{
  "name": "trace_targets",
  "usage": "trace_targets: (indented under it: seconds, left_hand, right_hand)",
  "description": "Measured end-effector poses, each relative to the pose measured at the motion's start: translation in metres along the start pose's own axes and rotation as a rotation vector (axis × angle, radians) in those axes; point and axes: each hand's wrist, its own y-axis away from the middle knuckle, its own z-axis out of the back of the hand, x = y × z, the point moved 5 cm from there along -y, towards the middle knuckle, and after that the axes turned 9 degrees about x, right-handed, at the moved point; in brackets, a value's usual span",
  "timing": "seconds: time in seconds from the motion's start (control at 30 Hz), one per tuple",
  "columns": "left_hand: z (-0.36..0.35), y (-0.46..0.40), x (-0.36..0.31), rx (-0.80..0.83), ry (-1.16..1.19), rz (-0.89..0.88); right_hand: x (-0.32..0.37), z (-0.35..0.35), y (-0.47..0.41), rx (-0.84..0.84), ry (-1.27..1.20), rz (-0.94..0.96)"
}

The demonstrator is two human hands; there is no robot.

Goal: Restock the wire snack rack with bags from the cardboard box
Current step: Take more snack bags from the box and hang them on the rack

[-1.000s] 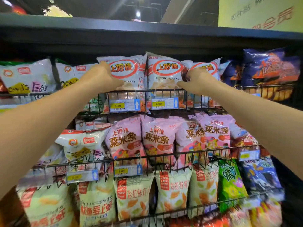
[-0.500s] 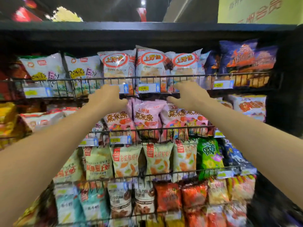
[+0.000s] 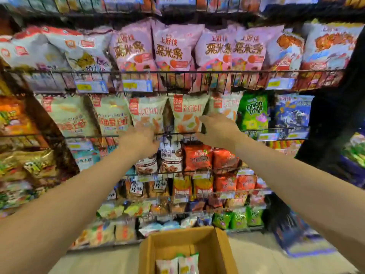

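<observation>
Two bare hands reached forward at the black wire snack rack (image 3: 177, 71), level with the tier of pale cream bags printed with orange and green chips. The left hand (image 3: 139, 138) lay at the lower edge of one such cream bag (image 3: 147, 113), over the wire rail below it; its fingers were blurred, so whether they gripped the bag or only touched it could not be told. The right hand (image 3: 216, 129) sat at the lower right corner of the neighbouring cream bag (image 3: 188, 113), fingers curled toward it, though a firm grip was not plain either. Three bags of this cream kind showed in that stretch of the tier, the third (image 3: 225, 106) partly behind the right hand.

Four pink bags with brown characters (image 3: 173, 48) stood side by side in the tier above. One green onion-ring bag (image 3: 253, 111) stood just right of the cream bags.

One open brown cardboard box (image 3: 223, 252) rested on the floor below and between the forearms, well apart from both hands. Two pale bags with pink and green print (image 3: 177, 265) stood upright inside it, touching each other.
</observation>
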Motion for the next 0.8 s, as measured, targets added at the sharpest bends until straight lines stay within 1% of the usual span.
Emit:
trace_targets:
  seconds: [0.07,0.13,0.23,0.3,0.37,0.5,0.57,0.67,0.73,0.8]
  left_hand:
    - [-0.040,-0.008,0.001,0.116,-0.003,0.005]
    - [-0.081,-0.018,0.003,0.180,-0.008,-0.005]
    - [-0.141,-0.029,0.006,0.208,0.041,-0.075]
    - [-0.179,-0.038,0.009,0.224,0.049,-0.079]
    - [-0.219,-0.048,0.007,0.277,0.057,-0.086]
    - [-0.324,-0.065,0.002,0.464,0.063,-0.120]
    - [-0.390,-0.064,0.001,0.597,0.147,-0.082]
    - [-0.486,-0.059,0.000,0.764,0.325,0.026]
    - [-0.551,-0.056,-0.003,0.849,0.463,0.130]
    - [-0.619,-0.050,-0.005,0.908,0.537,0.214]
  right_hand:
    - [0.007,-0.040,-0.008,0.090,-0.018,0.004]
    - [0.017,-0.082,-0.016,0.172,-0.030,0.010]
    - [0.027,-0.152,-0.022,0.282,-0.064,0.001]
    - [0.031,-0.205,-0.024,0.379,-0.089,-0.001]
    - [0.028,-0.260,-0.021,0.488,-0.106,-0.037]
    - [0.019,-0.372,0.001,0.703,-0.163,-0.127]
    - [0.012,-0.434,0.020,0.821,-0.199,-0.191]
    - [0.004,-0.527,0.049,1.002,-0.273,-0.222]
    - [-0.003,-0.589,0.066,1.084,-0.320,-0.281]
    - [-0.006,-0.656,0.084,1.166,-0.353,-0.341]
